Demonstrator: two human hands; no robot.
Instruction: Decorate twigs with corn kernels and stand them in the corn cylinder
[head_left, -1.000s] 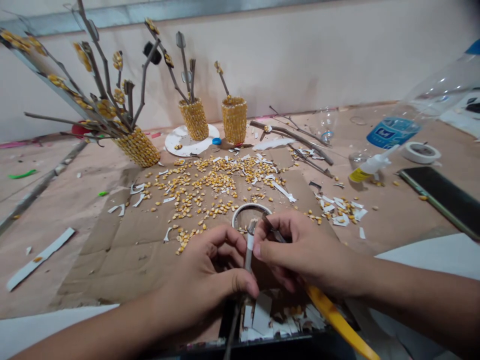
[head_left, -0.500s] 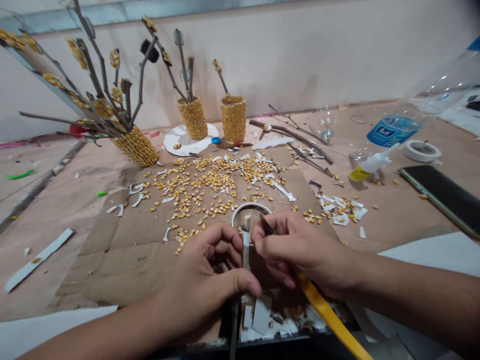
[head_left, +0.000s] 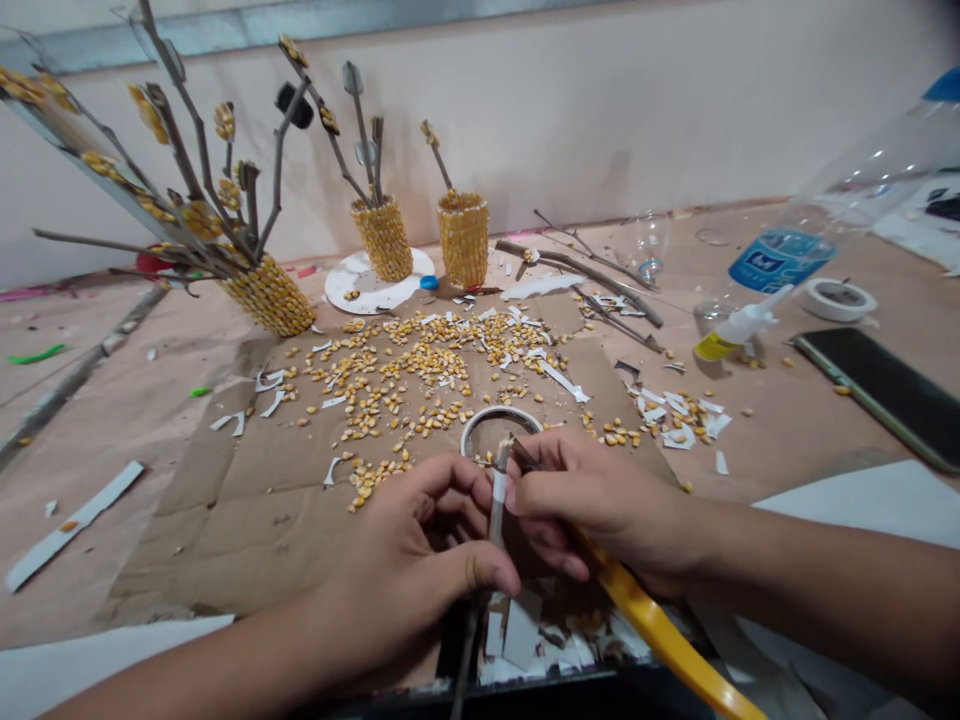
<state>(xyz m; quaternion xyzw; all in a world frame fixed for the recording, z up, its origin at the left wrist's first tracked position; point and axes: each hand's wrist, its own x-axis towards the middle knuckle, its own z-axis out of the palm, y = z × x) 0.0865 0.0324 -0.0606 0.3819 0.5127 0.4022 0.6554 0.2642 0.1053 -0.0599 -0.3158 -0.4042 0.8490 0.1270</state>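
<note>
My left hand (head_left: 420, 560) is closed around a thin twig (head_left: 497, 500) partly wrapped in white paper, thumb pressed on its lower part. My right hand (head_left: 592, 500) pinches the same twig near its top and also grips a yellow-handled cutter (head_left: 660, 635), whose blade end lies by the twig. Both hands hover over brown cardboard (head_left: 247, 520), just in front of a clear ring (head_left: 499, 425). Loose corn kernels (head_left: 420, 370) are scattered beyond.
Three corn-covered pots with twigs (head_left: 270, 295) (head_left: 386, 240) (head_left: 463, 240) stand at the back. A glue bottle (head_left: 739, 328), plastic bottle (head_left: 825, 220), tape roll (head_left: 838, 298) and dark phone (head_left: 892, 395) lie right. Paper scraps (head_left: 675, 410) litter the surface, and bare twigs (head_left: 585, 270) lie behind.
Both hands keep their grip on the twig. The right hand's fingers shifted slightly along it and the cutter's handle swung a little; the twig tilts a bit differently.
</note>
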